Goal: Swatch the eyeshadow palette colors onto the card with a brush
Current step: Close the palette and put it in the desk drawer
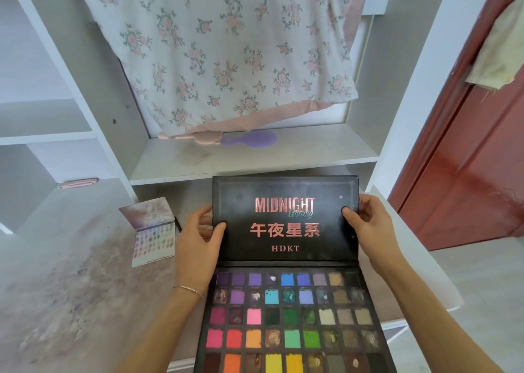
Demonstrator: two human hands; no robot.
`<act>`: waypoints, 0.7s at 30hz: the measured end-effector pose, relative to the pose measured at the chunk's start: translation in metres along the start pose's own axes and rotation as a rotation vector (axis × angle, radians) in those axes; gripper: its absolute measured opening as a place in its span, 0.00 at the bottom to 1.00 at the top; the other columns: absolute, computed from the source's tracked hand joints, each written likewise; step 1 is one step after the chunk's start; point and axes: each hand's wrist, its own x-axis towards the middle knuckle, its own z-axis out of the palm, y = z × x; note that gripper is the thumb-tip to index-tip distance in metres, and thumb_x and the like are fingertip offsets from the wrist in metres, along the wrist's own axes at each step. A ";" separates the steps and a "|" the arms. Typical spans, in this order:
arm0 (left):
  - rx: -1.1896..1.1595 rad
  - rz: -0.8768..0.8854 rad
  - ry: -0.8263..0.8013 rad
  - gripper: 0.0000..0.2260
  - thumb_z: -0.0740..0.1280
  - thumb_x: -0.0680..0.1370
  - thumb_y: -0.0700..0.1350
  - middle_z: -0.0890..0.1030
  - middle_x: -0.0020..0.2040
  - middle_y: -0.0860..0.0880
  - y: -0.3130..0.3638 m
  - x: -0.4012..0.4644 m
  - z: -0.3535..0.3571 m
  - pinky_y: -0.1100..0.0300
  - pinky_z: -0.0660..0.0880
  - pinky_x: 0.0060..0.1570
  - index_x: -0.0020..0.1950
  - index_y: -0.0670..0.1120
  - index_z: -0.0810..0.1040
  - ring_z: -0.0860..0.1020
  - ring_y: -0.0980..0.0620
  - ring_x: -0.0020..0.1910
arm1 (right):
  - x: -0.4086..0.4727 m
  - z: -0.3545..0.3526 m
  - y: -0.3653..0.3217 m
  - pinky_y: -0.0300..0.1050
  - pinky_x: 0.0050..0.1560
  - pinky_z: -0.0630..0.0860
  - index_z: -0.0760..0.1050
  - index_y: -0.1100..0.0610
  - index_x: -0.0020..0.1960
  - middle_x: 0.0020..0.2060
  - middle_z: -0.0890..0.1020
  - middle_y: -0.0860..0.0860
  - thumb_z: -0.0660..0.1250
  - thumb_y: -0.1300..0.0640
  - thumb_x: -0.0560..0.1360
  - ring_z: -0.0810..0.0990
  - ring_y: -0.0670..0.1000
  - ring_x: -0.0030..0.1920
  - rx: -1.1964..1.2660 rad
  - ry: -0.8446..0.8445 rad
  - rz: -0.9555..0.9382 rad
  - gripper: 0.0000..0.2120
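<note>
Item one, the eyeshadow palette (289,316): we hold it open at the near edge of the worktop (71,259), its black lid (285,219) raised toward us with the pans of colour in rows below. Our left hand (198,239) grips the lid's left edge, thumb on its face, fingers curled behind; our right hand (365,225) grips the right edge likewise. Item two, a smaller open booklet with colour patches (154,236), possibly the card, lies well to the left on the worktop, a dark thin stick (178,224) beside it, perhaps the brush; we cannot tell. To do this step well, we judge the lid should be laid fully back and the palette set flat. Open room lies leftward on the stained worktop; a shelf (255,157) overhangs behind the lid, and the worktop's edge falls away on the right.
</note>
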 end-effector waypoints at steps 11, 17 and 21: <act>-0.042 0.049 0.124 0.13 0.69 0.75 0.45 0.74 0.44 0.62 0.039 0.059 0.002 0.78 0.65 0.38 0.58 0.47 0.74 0.72 0.68 0.40 | 0.043 0.025 -0.032 0.35 0.46 0.69 0.66 0.58 0.61 0.51 0.74 0.49 0.61 0.59 0.77 0.72 0.47 0.51 -0.153 0.002 -0.109 0.13; -0.189 0.132 0.116 0.05 0.64 0.77 0.45 0.76 0.45 0.63 0.041 0.020 -0.011 0.81 0.67 0.42 0.50 0.54 0.75 0.73 0.74 0.46 | 0.014 0.018 -0.034 0.22 0.39 0.70 0.68 0.53 0.56 0.48 0.76 0.48 0.60 0.56 0.77 0.76 0.37 0.45 0.068 0.016 -0.258 0.08; -0.108 0.209 0.007 0.03 0.63 0.78 0.50 0.78 0.48 0.62 0.019 -0.031 -0.028 0.69 0.72 0.48 0.49 0.56 0.77 0.74 0.69 0.50 | -0.030 0.002 -0.002 0.23 0.46 0.70 0.71 0.52 0.55 0.48 0.78 0.46 0.59 0.56 0.78 0.76 0.40 0.52 0.025 0.019 -0.325 0.07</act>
